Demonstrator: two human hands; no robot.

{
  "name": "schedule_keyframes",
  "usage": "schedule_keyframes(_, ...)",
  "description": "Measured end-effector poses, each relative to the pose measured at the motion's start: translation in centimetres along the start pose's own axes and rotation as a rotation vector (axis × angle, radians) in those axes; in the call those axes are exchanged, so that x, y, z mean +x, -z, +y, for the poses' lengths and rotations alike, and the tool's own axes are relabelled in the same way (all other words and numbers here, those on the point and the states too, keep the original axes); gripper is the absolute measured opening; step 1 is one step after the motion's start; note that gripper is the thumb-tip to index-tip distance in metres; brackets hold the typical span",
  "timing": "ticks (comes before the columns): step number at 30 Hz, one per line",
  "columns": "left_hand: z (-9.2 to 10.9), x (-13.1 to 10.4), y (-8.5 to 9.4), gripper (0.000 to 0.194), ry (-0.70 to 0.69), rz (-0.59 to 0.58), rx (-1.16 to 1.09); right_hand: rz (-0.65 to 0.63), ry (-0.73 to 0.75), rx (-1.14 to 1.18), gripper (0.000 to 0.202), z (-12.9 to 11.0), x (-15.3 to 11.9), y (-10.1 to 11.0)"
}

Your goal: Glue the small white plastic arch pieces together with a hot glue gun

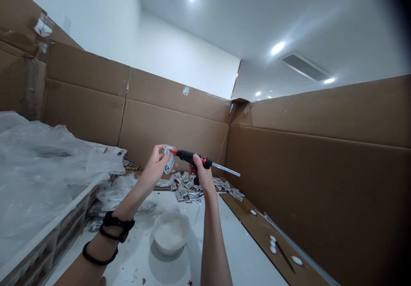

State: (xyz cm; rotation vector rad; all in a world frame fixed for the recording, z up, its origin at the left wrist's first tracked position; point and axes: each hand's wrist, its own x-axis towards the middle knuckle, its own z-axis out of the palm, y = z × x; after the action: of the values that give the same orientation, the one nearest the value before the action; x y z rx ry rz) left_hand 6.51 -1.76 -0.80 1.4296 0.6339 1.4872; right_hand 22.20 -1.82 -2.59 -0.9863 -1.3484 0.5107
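Note:
Between the fingers of my left hand (156,166) is a small flat grey-and-white piece (168,161), held up in front of me; its exact kind I cannot make out. My right hand (203,172) is wrapped round the handle of a black hot glue gun (188,155) with an orange nozzle. The nozzle tip is at the upper part of the piece, touching or very near it. A clear glue stick (226,169) juts from the gun's back end. Beyond and below the hands lies a heap of similar grey pieces (184,187).
A white bowl (171,234) stands on the white tabletop (128,262). Clear plastic bags (48,162) fill a crate (61,230) at left. Along the right, a cardboard strip (257,230) bears white oval pieces (297,260) and a thin dark tool (285,256). Tall cardboard walls (173,119) enclose the table.

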Motion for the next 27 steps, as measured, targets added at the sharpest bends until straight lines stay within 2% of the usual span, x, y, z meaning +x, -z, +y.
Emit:
schedule_keyframes(10, -0.4, 0.1, 0.0, 0.025, -0.005, -0.01, 0.002, 0.023, 0.001, -0.05, 0.054, -0.2, -0.1, 0.1)
schedule_keyframes(14, -0.6, 0.3, 0.1, 0.026, -0.021, -0.005, 0.033, 0.035, 0.046, -0.1, 0.052, -0.5, -0.2, 0.0)
schedule_keyframes(16, -0.8, 0.5, 0.3, 0.026, -0.039, 0.004, 0.072, 0.081, 0.094, -0.162, 0.051, -0.7, -0.2, 0.1)
schedule_keyframes(21, -1.5, 1.2, 0.8, 0.024, -0.109, 0.029, 0.205, 0.287, 0.172, -0.339, 0.048, -1.0, 0.1, 0.4)
schedule_keyframes(24, -1.8, 1.6, 1.2, 0.019, -0.127, 0.04, 0.322, 0.32, 0.134, -0.307, 0.05, -1.1, 0.2, 0.5)
schedule_keyframes(27, -2.1, 1.8, 1.5, 0.023, -0.115, 0.026, 0.335, 0.336, 0.106, -0.247, 0.051, -1.1, 0.3, 0.4)
